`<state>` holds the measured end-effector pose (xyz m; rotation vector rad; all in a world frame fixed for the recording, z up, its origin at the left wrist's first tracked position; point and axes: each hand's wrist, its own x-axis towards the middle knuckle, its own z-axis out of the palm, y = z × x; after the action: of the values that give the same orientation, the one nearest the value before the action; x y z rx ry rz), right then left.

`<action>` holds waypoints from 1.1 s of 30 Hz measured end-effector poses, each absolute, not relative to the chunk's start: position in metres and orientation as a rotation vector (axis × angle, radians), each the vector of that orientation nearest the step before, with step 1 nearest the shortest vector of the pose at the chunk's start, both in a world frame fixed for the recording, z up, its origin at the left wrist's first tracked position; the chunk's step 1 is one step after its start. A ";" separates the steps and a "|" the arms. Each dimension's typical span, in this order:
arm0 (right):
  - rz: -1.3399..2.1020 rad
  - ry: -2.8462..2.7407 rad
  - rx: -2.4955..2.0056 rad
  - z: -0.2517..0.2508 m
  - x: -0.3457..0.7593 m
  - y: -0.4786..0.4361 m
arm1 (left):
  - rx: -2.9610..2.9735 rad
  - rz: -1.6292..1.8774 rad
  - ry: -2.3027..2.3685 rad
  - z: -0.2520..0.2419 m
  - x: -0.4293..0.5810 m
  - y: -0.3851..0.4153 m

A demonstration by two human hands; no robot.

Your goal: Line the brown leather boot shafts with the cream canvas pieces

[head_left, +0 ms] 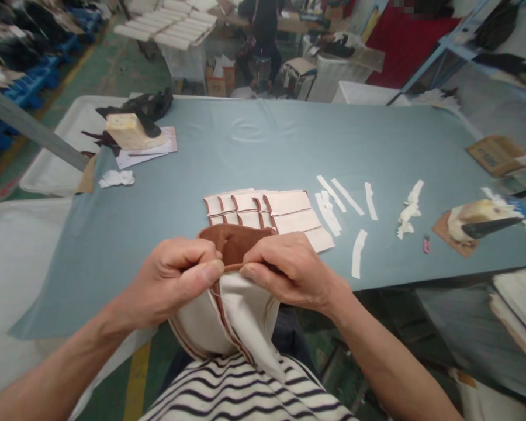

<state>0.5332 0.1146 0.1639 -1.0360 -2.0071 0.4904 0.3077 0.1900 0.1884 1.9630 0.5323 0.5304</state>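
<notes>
A cream fabric piece with brown edging and a brown lining (245,310), shaped like an open pouch or bag body, hangs between my hands over my lap. My left hand (179,280) pinches its brown-trimmed rim on the left, thumb on the near side. Close beside it, my right hand (284,269) grips the same rim, thumb and fingers pressed together. The brown inside shows beyond the rim, and a brown-edged seam runs down the front. Just past my hands, a stack of cream panels with brown edges (289,213) lies on the blue-grey table (245,158).
White strips (348,196) are scattered right of the panels. A block with a dark tool (125,130) stands at the left, a similar one (469,222) at the right. A cardboard box (495,153) sits at the far right. A person (263,35) is beyond the table.
</notes>
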 end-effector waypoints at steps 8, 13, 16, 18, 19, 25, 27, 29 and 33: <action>0.436 -2.005 -0.965 0.175 0.529 0.116 | 1.980 0.462 0.538 0.188 0.291 0.192; 0.533 -2.045 -0.955 0.180 0.523 0.118 | 2.130 0.416 0.526 0.200 0.284 0.190; 0.669 -1.995 -0.985 0.179 0.527 0.122 | 2.149 0.540 0.438 0.208 0.284 0.182; 0.761 -1.944 -1.026 0.175 0.534 0.125 | 2.121 0.627 0.382 0.212 0.282 0.179; 0.790 -1.921 -1.034 0.172 0.537 0.126 | 2.110 0.652 0.376 0.213 0.279 0.180; 0.727 -1.847 -0.983 0.171 0.546 0.120 | 2.132 0.650 0.540 0.199 0.252 0.198; 0.695 -1.856 -0.961 0.182 0.546 0.117 | 2.168 0.632 0.599 0.195 0.244 0.203; 0.681 -1.896 -0.931 0.195 0.546 0.115 | 2.177 0.595 0.628 0.194 0.238 0.206; 0.799 -1.909 -0.836 0.214 0.543 0.115 | 2.107 0.479 0.525 0.192 0.241 0.209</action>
<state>0.5426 0.1148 0.2142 -0.8362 -1.9091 0.7992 0.2411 0.2089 0.1925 2.1068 0.5253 0.4794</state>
